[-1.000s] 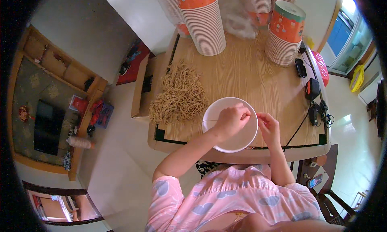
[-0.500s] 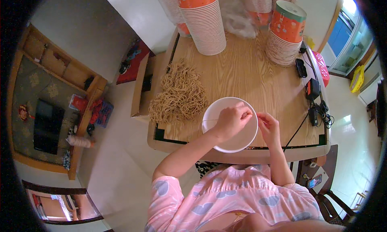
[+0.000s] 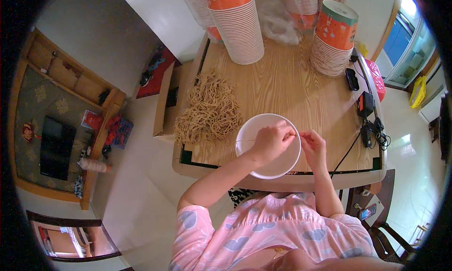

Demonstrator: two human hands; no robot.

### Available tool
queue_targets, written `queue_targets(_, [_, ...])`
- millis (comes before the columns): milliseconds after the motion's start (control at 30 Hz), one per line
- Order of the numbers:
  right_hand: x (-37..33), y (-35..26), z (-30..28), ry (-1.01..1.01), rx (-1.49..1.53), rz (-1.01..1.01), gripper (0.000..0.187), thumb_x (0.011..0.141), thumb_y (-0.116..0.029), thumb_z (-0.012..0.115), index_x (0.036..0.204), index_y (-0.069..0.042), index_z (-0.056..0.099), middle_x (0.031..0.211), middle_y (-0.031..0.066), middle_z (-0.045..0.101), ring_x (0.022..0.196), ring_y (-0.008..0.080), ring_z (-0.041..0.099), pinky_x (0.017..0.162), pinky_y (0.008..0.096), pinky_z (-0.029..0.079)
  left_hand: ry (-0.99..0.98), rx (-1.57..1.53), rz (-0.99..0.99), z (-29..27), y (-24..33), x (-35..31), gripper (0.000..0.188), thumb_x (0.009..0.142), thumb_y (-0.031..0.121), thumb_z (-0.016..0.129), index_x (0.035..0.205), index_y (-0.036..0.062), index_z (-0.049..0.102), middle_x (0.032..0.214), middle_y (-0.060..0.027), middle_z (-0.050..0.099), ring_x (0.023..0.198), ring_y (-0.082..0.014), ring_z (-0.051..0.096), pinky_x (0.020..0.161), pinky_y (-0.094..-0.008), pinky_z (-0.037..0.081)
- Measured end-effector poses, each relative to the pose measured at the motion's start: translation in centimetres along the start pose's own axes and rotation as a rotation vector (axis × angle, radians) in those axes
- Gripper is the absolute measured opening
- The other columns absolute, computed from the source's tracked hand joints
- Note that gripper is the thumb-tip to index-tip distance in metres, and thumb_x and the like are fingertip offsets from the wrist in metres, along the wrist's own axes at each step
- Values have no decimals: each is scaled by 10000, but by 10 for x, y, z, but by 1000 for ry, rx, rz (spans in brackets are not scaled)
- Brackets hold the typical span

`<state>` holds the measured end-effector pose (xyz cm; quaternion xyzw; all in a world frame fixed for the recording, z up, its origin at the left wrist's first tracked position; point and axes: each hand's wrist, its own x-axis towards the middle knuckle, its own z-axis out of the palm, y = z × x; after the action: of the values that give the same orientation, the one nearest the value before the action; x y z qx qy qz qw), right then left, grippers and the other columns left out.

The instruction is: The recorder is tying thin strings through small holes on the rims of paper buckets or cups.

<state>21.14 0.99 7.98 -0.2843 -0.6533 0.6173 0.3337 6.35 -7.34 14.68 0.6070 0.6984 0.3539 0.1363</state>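
Note:
A round white tub [image 3: 275,171], its mouth facing up, sits at the table's near edge in front of me. My left hand [image 3: 272,140] reaches over its mouth, fingers closed in a pinch by the right rim. Outside that rim, my right hand [image 3: 314,148] is also pinched, its fingertips close to the left ones. A thin string [image 3: 245,140] runs from the tub's left rim and disappears behind my left hand. Whatever the fingertips grip is too small and hidden to make out. Left of the tub lies a tangled heap of tan cords [image 3: 209,111].
Tall stacks of orange-and-white paper tubs [image 3: 240,33] [image 3: 332,49] stand at the table's back, with clear plastic bags [image 3: 280,24] between. Black power adapters [image 3: 365,104] and cables lie along the right edge. A cardboard box [image 3: 165,101] adjoins the left side; a dark chair [image 3: 383,214] stands at right.
Almost nothing differs. The fingers of both hands shift very slightly at the tub's right rim, while the tub and cords stay in place.

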Motion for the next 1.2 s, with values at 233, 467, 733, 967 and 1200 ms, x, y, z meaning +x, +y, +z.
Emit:
queue_targets(233, [9,-11,-1,12,-137,-72,69,863,-24,568,927,0,573,853,39,613,805,99,569,756,251,467,118,431,248,-11,16,3,192,772,114,611,962,102,585,977,-71,539,708,-263,617,597,-400,520])
queue_targets(467, [37,-47,1,-161,-260,-195,54,876,-50,552,906,-9,533,826,71,618,777,147,595,715,275,476,-133,548,241,-25,6,22,100,787,128,570,824,50,621,901,-98,577,777,-265,635,604,-399,528])
queue_targets(733, [62,-72,10,-377,-597,-259,63,859,-39,547,914,-17,526,830,140,609,776,273,619,684,330,487,-111,-196,-132,-27,-28,19,241,767,270,692,856,47,676,784,-89,654,679,-210,616,632,-347,483])
queue_targets(967, [68,-71,18,-361,-715,-457,96,855,-52,556,941,-10,546,862,136,604,784,271,613,689,337,488,-109,-828,-283,10,-60,15,243,771,242,713,868,21,689,780,-42,675,730,-78,574,667,-270,471])
queue_targets(1200, [78,-77,15,-425,-569,-171,210,870,-91,568,1067,-28,605,955,90,659,857,166,624,769,310,496,99,-724,-291,19,-61,8,212,773,212,706,867,22,689,781,-49,676,712,-99,588,690,-276,481])
